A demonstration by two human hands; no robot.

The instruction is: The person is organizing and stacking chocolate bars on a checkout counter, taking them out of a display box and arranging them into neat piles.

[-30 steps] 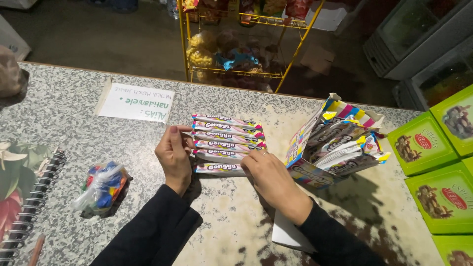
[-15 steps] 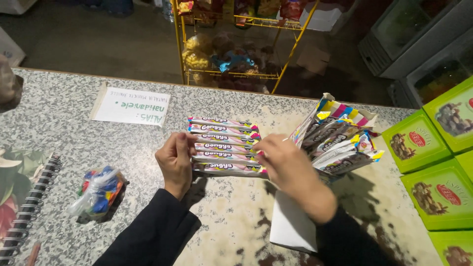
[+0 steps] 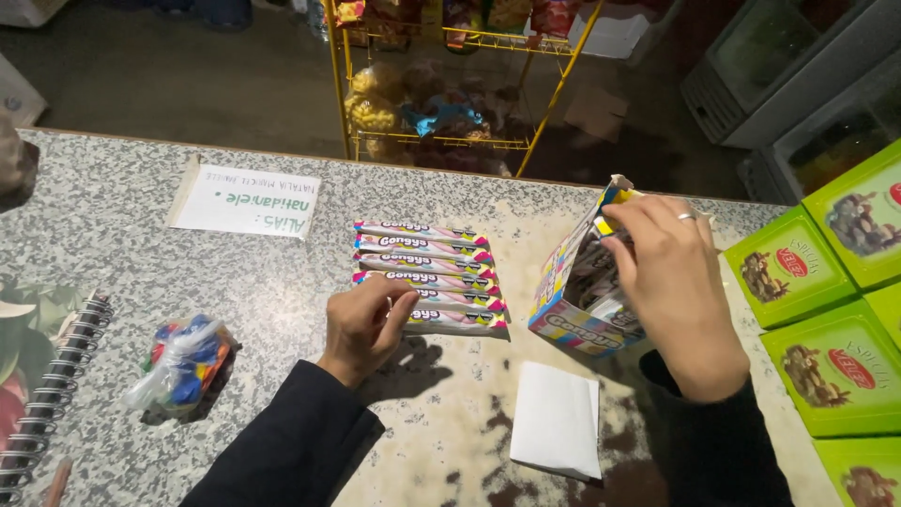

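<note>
Pink candy bars (image 3: 427,276) stacked side by side, long axes left-right; left hand (image 3: 364,322) curled on nearest bar, right hand (image 3: 671,282) fingers inside the open carton (image 3: 584,282).

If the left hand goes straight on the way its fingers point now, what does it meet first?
The left hand points up and to the right. Its fingertips already rest on the nearest pink-and-white candy bar, so it would push into the row of candy bars first, probably.

Long pink-white striped candy bars (image 3: 427,272), black label bands. Multicoloured cardboard candy box (image 3: 574,299). Speckled grey stone counter (image 3: 131,272), brown patches. Green square boxes (image 3: 826,310), red ovals. White paper slip (image 3: 557,418). Black sleeves (image 3: 291,451).
</note>
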